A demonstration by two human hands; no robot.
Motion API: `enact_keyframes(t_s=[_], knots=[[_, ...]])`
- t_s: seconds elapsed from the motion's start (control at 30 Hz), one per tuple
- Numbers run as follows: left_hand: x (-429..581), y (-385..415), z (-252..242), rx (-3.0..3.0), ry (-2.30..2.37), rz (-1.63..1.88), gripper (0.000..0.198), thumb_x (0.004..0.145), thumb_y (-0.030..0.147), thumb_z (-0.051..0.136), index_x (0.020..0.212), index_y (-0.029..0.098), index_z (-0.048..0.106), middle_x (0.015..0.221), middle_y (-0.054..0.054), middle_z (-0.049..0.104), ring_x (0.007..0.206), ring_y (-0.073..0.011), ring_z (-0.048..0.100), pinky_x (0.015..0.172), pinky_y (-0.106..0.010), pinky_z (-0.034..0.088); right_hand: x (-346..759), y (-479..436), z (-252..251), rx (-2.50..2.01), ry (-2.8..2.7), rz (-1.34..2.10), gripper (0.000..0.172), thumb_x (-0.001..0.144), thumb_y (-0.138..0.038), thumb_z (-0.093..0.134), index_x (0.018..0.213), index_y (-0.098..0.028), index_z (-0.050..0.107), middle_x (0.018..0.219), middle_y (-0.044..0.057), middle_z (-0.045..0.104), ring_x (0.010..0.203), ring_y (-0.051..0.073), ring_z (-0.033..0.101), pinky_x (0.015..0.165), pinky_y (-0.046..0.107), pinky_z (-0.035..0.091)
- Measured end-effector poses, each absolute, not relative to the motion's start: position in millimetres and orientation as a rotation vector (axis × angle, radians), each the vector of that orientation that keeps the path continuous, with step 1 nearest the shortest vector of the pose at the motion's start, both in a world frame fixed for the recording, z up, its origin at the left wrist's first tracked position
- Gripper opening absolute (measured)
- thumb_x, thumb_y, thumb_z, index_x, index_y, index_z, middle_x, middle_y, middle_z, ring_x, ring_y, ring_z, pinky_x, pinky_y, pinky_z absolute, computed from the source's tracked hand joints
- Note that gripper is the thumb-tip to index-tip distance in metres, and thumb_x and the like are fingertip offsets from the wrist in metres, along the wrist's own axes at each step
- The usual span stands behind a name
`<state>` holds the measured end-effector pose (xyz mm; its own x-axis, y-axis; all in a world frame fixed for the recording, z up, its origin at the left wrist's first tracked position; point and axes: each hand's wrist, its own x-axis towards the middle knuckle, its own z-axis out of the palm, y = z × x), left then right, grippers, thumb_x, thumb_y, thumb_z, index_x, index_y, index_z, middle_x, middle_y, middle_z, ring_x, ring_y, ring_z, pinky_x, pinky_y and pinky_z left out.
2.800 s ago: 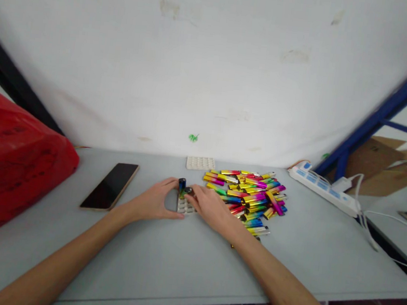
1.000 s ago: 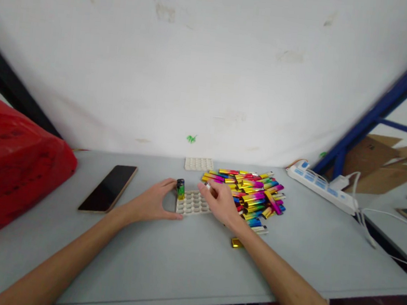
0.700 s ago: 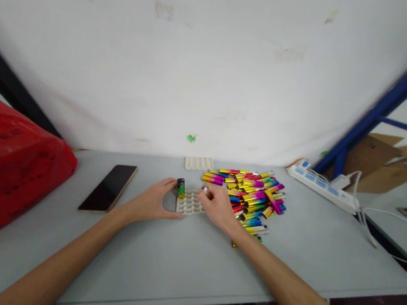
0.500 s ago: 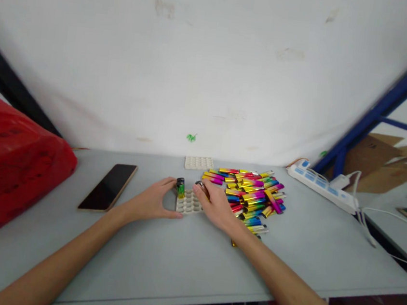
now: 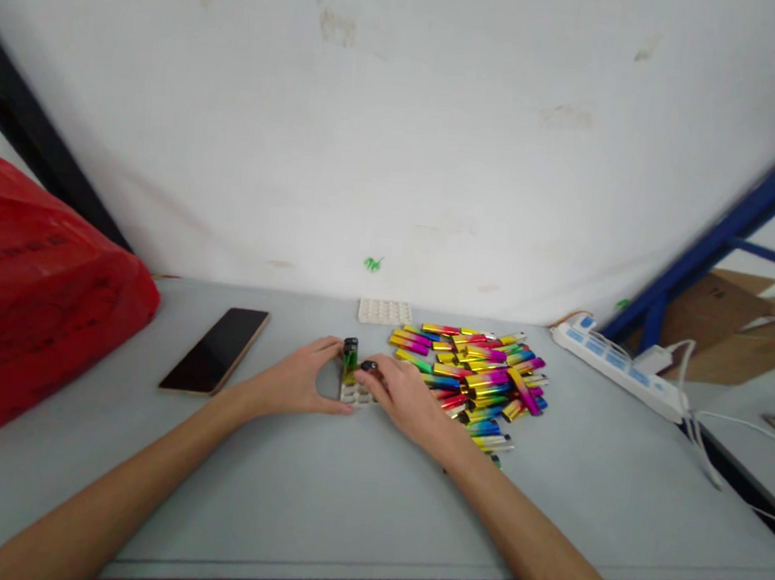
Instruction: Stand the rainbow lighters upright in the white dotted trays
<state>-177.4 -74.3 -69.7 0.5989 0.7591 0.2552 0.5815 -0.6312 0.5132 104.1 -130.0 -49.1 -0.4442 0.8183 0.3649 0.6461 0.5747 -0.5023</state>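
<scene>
Left hand [image 5: 291, 381]: curving loosely around the left side of the holed tray [image 5: 354, 397], gripping nothing; its thumb is lying at the near corner. From this remove I am failing to tell whether its fingertips are touching the upright pieces [image 5: 351, 353].

Right hand [image 5: 410, 403]: pinching a dark-topped piece [image 5: 369, 365] over the tray, just beside the upright ones; its own fingers are hiding the lower end, so I am not seeing whether it is seated.

Holed tray: lying flat on the grey table [image 5: 268, 499], between the hands, partly covered by the right.

Pile of shiny pieces [image 5: 487, 381]: lying loose near the right wrist.

Hazards, as I am judging them: the upright pieces are standing tall on small footing, so a knuckle could be tipping them; a misaligned lower end could be catching on a rim; the tray could be sliding, as the left hand is only framing it; the right forearm could be scattering the pile.
</scene>
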Motion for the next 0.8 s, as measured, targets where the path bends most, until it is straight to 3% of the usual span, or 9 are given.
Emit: enact_keyframes(t_s=[0.17, 0.3, 0.57, 0.67, 0.8], knots=[[-178.9, -73.2, -71.0, 2.449, 1.103, 0.654, 0.100, 0.076, 0.089, 0.109, 0.153, 0.031, 0.082, 0.171, -0.019, 0.082, 0.161, -0.0513, 0.078, 0.140, -0.062, 0.064, 92.6, -129.4, -47.5, -1.253, -2.375, 0.117, 0.028, 0.132, -0.047, 0.072, 0.127, -0.021, 0.081, 0.124, 0.014, 0.089, 0.119, 0.031, 0.084, 0.107, 0.041, 0.062], [-177.3, -74.2, -68.3, 2.444, 1.109, 0.634, 0.100, 0.078, 0.088, 0.108, 0.153, 0.028, 0.082, 0.170, -0.021, 0.082, 0.161, -0.0519, 0.078, 0.141, -0.063, 0.063, 84.0, -132.7, -43.7, -1.358, -2.455, -0.060, 0.028, 0.130, -0.048, 0.075, 0.127, -0.022, 0.084, 0.126, 0.016, 0.087, 0.126, 0.034, 0.081, 0.116, 0.046, 0.060], [-173.8, -78.0, -63.3, 2.461, 1.087, 0.643, 0.087, 0.084, 0.084, 0.107, 0.145, 0.027, 0.083, 0.166, -0.019, 0.083, 0.157, -0.0499, 0.080, 0.140, -0.062, 0.065, 155.5, -123.9, -27.2, -1.328, -2.324, -0.006, 0.025, 0.133, -0.033, 0.063, 0.132, -0.024, 0.086, 0.135, 0.016, 0.088, 0.133, 0.034, 0.081, 0.123, 0.050, 0.062], [-176.0, -78.5, -63.3, 2.467, 1.073, 0.644, 0.084, 0.088, 0.082, 0.106, 0.148, 0.028, 0.082, 0.169, -0.019, 0.081, 0.158, -0.0477, 0.079, 0.141, -0.061, 0.064, 203.4, -116.4, -17.8, -1.397, -2.323, 0.067, 0.025, 0.129, -0.030, 0.064, 0.131, -0.025, 0.088, 0.137, 0.017, 0.089, 0.133, 0.036, 0.083, 0.124, 0.053, 0.064], [-179.8, -77.4, -64.8, 2.503, 1.084, 0.663, 0.080, 0.092, 0.077, 0.106, 0.148, 0.025, 0.082, 0.176, -0.022, 0.074, 0.165, -0.0479, 0.073, 0.145, -0.062, 0.060, 248.4, -117.5, -7.9, -1.473, -2.311, 0.224, 0.029, 0.121, -0.033, 0.079, 0.146, -0.023, 0.089, 0.152, 0.019, 0.087, 0.146, 0.038, 0.081, 0.132, 0.054, 0.061]])
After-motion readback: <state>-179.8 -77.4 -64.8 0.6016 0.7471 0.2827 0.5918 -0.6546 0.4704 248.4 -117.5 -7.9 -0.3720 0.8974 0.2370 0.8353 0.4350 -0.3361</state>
